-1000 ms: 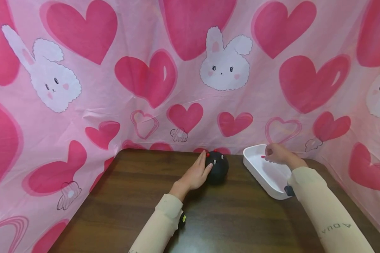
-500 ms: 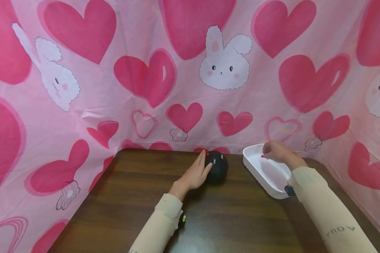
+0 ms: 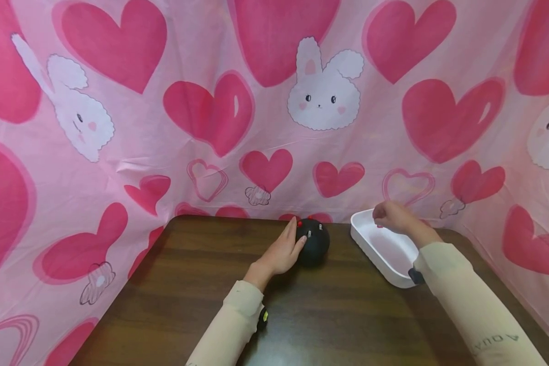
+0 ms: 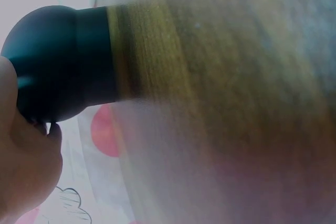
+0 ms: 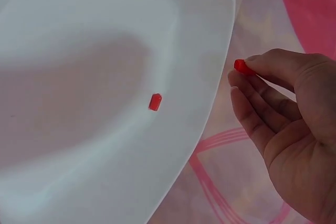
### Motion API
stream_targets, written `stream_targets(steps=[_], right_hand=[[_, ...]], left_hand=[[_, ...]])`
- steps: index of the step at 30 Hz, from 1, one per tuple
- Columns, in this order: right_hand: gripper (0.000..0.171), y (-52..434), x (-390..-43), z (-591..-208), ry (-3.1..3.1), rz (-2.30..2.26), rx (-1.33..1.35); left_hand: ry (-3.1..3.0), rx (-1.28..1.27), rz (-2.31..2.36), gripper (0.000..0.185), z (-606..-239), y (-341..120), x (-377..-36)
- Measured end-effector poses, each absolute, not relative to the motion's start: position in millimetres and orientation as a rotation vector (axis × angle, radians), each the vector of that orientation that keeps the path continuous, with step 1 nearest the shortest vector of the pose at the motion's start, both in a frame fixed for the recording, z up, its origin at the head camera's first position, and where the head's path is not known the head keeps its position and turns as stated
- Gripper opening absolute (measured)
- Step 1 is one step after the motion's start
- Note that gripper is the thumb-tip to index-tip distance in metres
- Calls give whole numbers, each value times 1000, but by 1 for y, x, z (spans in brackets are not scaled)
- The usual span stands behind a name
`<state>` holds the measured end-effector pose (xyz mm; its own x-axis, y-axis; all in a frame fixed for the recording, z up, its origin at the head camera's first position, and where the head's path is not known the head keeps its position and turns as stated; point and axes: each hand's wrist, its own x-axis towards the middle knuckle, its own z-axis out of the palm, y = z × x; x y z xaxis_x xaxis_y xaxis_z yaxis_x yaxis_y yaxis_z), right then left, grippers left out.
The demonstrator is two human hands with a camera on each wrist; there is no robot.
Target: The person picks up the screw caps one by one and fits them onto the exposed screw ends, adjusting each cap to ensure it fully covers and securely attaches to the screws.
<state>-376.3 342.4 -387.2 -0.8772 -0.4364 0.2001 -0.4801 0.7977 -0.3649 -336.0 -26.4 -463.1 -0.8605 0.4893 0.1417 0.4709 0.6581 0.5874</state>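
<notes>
A black ball-shaped thing on a short round base stands on the table, with small red pieces and small silver pegs on its upper part. My left hand rests against its left side, fingers extended and thumb on its front. The left wrist view shows its smooth black side. Over the far end of a white tray, my right hand pinches a small red piece between thumb and forefinger. Another red piece lies inside the tray, near its wall.
The dark wooden table reaches back to a pink cloth printed with hearts and rabbits. More of this cloth hangs at the left and right. The tray stands right of the black ball, close to the back edge.
My right hand has shifted a little to the left above the tray, and less of the red piece shows in the head view. My left hand and the black ball stay in place.
</notes>
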Motion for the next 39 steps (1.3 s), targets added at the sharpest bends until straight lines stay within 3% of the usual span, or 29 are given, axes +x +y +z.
stream_targets(steps=[39], right_hand=[[8, 288, -353, -348, -2710, 655, 679]], left_hand=[[2848, 840, 1008, 79, -463, -25, -335]])
